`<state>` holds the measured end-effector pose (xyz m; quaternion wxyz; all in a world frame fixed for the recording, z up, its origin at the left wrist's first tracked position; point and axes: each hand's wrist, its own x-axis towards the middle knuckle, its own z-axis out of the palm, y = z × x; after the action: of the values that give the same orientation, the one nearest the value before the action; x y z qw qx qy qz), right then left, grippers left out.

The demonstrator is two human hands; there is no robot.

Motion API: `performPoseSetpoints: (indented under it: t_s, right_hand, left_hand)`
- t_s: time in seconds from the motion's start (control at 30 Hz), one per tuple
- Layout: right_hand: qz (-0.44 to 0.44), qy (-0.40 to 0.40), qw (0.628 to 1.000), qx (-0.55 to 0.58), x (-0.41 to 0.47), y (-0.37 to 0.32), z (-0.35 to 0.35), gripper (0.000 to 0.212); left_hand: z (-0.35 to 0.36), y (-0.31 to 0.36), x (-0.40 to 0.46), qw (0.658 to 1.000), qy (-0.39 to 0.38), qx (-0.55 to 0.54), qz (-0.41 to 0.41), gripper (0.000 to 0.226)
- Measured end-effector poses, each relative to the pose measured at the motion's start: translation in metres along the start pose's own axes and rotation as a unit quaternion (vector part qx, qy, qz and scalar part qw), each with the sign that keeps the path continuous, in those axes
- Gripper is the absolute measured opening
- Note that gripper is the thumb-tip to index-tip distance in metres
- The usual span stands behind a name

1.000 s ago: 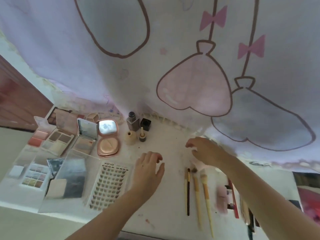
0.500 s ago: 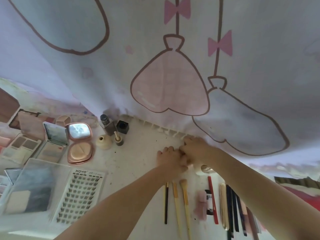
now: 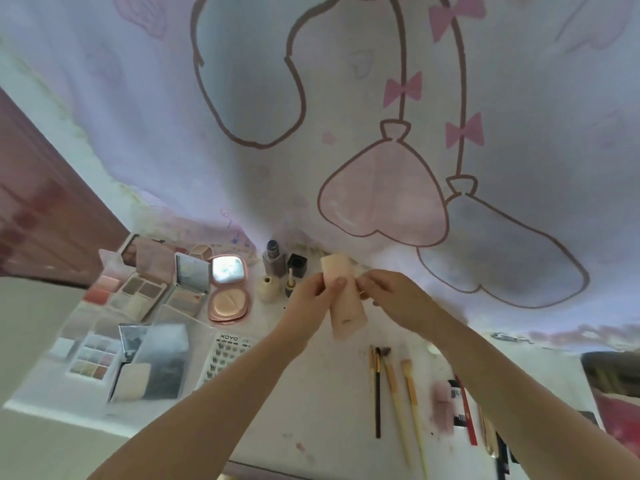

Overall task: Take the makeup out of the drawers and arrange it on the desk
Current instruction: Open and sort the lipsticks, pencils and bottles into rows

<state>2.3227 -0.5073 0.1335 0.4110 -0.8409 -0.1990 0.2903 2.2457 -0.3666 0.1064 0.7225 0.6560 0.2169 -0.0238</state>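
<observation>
A pale pink tube of makeup is held up above the white desk, tilted with its flat end toward the wall. My left hand grips its upper part, thumb on the front. My right hand pinches the tube's right side with curled fingers. On the desk lie several makeup brushes below the hands. Open palettes and a rose compact with a mirror sit at the left.
Small bottles stand by the wall behind the hands. A lash tray marked XOYO and a silver-lidded palette lie front left. Pencils and tubes lie at the right. A cartoon-printed cloth hangs behind the desk.
Both hands have lifted from the desk surface near the wall, and they hold the pink tube up between them. The view has swung back to the left.
</observation>
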Motion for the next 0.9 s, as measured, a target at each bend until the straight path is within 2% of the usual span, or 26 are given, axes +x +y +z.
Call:
performPoseSetpoints:
  t_s: [0.07, 0.13, 0.23, 0.3, 0.37, 0.43, 0.5, 0.57, 0.67, 0.77, 0.8, 0.9]
  right_hand:
    - [-0.001, 0.041, 0.998, -0.04, -0.006, -0.023, 0.003, 0.033]
    - [0.008, 0.02, 0.996, -0.085, -0.011, -0.048, 0.01, 0.043]
    - [0.012, -0.017, 0.98, -0.199, -0.013, -0.07, 0.028, 0.049]
    - [0.019, -0.04, 0.982, -0.183, -0.015, -0.074, 0.034, 0.042]
    - [0.028, -0.071, 0.99, -0.119, -0.018, -0.075, 0.037, 0.026]
    - [-0.013, -0.096, 0.988, -0.12, -0.021, -0.073, 0.039, 0.015]
    - [-0.077, -0.121, 0.982, -0.126, -0.024, -0.069, 0.037, 0.016]
    - [-0.092, -0.156, 0.978, -0.103, -0.026, -0.064, 0.033, 0.023]
    - [0.022, -0.214, 0.975, -0.055, -0.028, -0.062, 0.034, 0.032]
    - [0.139, -0.257, 0.951, -0.102, -0.026, -0.058, 0.043, 0.056]
    - [0.134, -0.261, 0.948, -0.12, -0.025, -0.056, 0.044, 0.052]
    - [0.068, -0.244, 0.959, -0.125, -0.021, -0.044, 0.038, 0.02]
  left_hand:
    - [-0.015, 0.0, -0.013, 0.988, 0.021, 0.151, 0.041, 0.012]
    - [-0.026, 0.001, -0.024, 0.961, 0.005, 0.26, 0.093, 0.019]
    - [-0.042, 0.004, -0.04, 0.919, 0.001, 0.361, 0.159, 0.017]
    - [-0.051, 0.006, -0.048, 0.919, 0.002, 0.359, 0.161, 0.021]
    - [-0.057, 0.01, -0.058, 0.95, -0.034, 0.292, 0.109, 0.022]
    - [-0.061, 0.012, -0.065, 0.964, -0.072, 0.251, 0.053, 0.023]
    - [-0.069, 0.014, -0.07, 0.97, -0.108, 0.216, 0.026, 0.018]
    - [-0.075, 0.013, -0.073, 0.972, -0.148, 0.182, -0.001, 0.023]
    - [-0.077, 0.004, -0.076, 0.959, -0.175, 0.222, -0.017, 0.027]
    - [-0.072, -0.005, -0.073, 0.946, -0.184, 0.266, 0.002, 0.026]
    - [-0.071, -0.008, -0.072, 0.944, -0.189, 0.269, -0.003, 0.026]
    - [-0.073, -0.014, -0.069, 0.944, -0.209, 0.251, -0.05, 0.028]
